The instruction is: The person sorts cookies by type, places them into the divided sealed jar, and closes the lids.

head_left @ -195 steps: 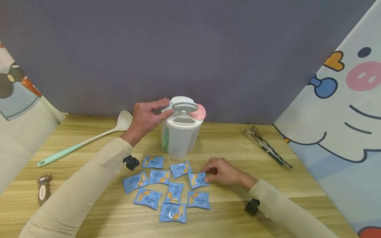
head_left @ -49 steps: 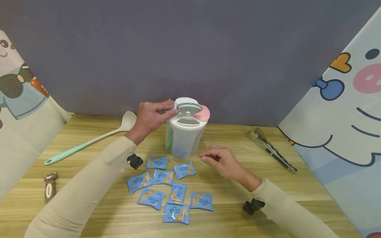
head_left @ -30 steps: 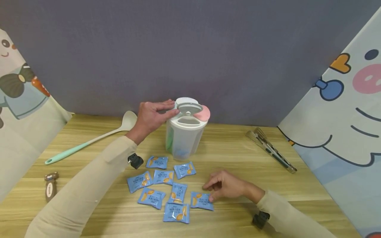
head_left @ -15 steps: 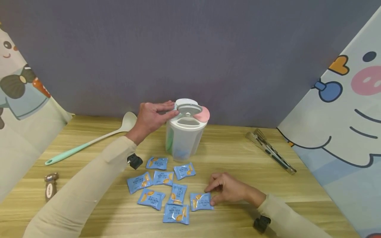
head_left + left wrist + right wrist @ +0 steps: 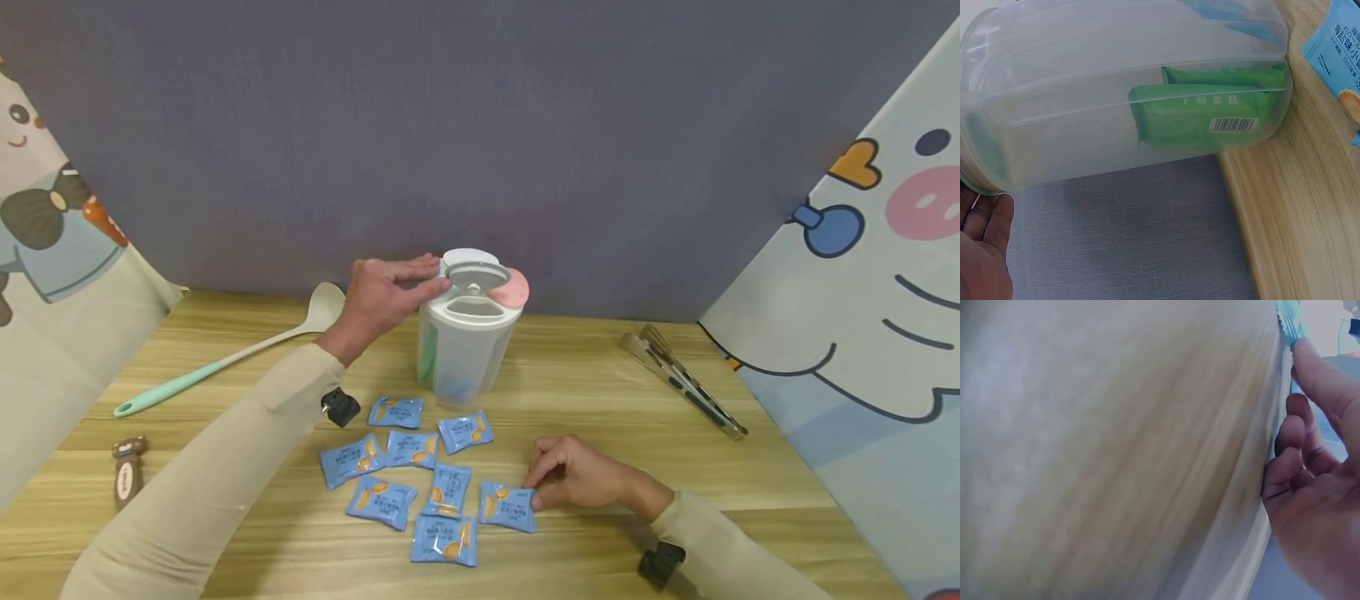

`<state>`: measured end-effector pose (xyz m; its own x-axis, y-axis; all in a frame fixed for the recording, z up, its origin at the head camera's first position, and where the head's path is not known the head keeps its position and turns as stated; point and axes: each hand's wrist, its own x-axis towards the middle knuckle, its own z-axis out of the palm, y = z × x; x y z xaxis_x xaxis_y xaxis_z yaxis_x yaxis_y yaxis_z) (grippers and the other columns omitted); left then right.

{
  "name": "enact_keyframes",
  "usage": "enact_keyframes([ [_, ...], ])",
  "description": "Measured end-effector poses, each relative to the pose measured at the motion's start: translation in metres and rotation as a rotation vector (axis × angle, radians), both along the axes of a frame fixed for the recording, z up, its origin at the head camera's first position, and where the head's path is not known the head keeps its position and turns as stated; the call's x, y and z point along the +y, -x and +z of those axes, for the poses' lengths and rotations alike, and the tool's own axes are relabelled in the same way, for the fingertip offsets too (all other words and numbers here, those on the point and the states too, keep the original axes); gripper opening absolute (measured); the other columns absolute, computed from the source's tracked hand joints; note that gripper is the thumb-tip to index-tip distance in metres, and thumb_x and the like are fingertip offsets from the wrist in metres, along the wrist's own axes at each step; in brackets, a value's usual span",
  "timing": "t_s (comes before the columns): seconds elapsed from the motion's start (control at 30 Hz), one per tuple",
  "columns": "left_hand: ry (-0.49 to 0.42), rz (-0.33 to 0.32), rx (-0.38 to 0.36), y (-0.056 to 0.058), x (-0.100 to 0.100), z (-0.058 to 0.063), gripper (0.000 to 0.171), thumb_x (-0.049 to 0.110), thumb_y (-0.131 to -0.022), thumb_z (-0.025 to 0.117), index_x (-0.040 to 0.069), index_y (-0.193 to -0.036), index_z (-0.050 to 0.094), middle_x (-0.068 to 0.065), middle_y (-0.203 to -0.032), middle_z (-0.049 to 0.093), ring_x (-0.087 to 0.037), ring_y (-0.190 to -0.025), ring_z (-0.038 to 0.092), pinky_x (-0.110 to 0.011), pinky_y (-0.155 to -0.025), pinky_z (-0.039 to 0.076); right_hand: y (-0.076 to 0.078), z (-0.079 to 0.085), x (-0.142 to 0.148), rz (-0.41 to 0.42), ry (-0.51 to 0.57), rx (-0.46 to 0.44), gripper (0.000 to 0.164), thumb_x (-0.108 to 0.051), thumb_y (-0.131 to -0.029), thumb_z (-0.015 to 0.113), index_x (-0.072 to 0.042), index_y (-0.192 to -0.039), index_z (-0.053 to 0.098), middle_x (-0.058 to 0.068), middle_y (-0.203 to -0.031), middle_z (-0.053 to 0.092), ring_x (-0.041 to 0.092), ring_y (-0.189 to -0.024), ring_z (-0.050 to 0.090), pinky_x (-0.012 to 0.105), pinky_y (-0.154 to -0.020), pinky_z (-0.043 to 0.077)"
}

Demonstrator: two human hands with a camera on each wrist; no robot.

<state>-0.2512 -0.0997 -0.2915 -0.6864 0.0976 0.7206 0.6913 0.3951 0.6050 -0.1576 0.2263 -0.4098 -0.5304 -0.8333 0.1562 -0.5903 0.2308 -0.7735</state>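
Observation:
A clear lidded container (image 5: 467, 354) stands at the back middle, the front flap of its lid (image 5: 477, 275) raised. My left hand (image 5: 381, 298) rests with outstretched fingers on the left side of the lid. Through the wall, the left wrist view shows green packets (image 5: 1197, 115) and something blue (image 5: 1241, 25) inside. Low on the right, my right hand (image 5: 581, 477) pinches the right edge of a blue biscuit packet (image 5: 506, 507) lying on the table. In the right wrist view, thumb and finger meet at the packet's serrated end (image 5: 1288, 322).
Several more blue packets (image 5: 381, 501) lie in front of the container. A ladle (image 5: 247, 346) with a mint handle is at the left, above a brown bear-shaped item (image 5: 127, 475). Metal tongs (image 5: 682, 379) lie at the right. A grey panel (image 5: 480, 150) closes off the back.
One packet has left the table, and blue now shows at the container's bottom. My right hand moved from beside the container to the lower-right packet, which has turned slightly. My left hand stays put.

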Motion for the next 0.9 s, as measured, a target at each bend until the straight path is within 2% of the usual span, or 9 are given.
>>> enact_keyframes([
  [0.27,-0.007,-0.007,-0.006,0.000,0.000,0.000,0.030,0.024,-0.073,0.084,0.006,-0.096,0.075,-0.003,-0.100,0.069,-0.014,-0.099,0.064,-0.028,-0.087,0.049,0.000,0.003,0.009,0.023,0.120,-0.099,0.010,-0.004,-0.078,0.076,-0.001,-0.087,0.074,0.007,-0.084,0.064,0.011,-0.076,0.058,0.027,-0.064,0.052],
  [0.43,-0.008,-0.012,0.007,0.000,0.000,0.000,0.030,0.023,-0.073,0.084,0.006,-0.096,0.075,-0.003,-0.100,0.069,-0.014,-0.099,0.064,-0.029,-0.087,0.050,-0.001,0.009,0.016,-0.027,0.163,-0.163,0.010,0.000,-0.078,0.075,-0.001,-0.087,0.073,0.011,-0.085,0.063,0.012,-0.075,0.056,0.023,-0.061,0.050],
  [0.7,-0.005,-0.005,0.026,0.001,0.000,0.000,0.030,0.022,-0.073,0.084,0.005,-0.096,0.075,-0.004,-0.099,0.069,-0.015,-0.099,0.065,-0.029,-0.087,0.050,0.000,0.026,0.022,-0.073,0.218,-0.065,0.017,0.008,-0.078,0.071,-0.004,-0.090,0.074,0.011,-0.085,0.063,0.014,-0.070,0.052,0.024,-0.052,0.043],
  [0.9,-0.004,-0.008,0.028,0.001,0.000,0.000,0.030,0.022,-0.073,0.084,0.005,-0.096,0.075,-0.005,-0.099,0.069,-0.014,-0.098,0.065,-0.029,-0.088,0.049,0.004,0.036,0.026,-0.061,0.284,0.000,0.022,0.014,-0.080,0.066,-0.001,-0.093,0.074,0.012,-0.089,0.066,0.016,-0.078,0.060,0.026,-0.055,0.050],
])
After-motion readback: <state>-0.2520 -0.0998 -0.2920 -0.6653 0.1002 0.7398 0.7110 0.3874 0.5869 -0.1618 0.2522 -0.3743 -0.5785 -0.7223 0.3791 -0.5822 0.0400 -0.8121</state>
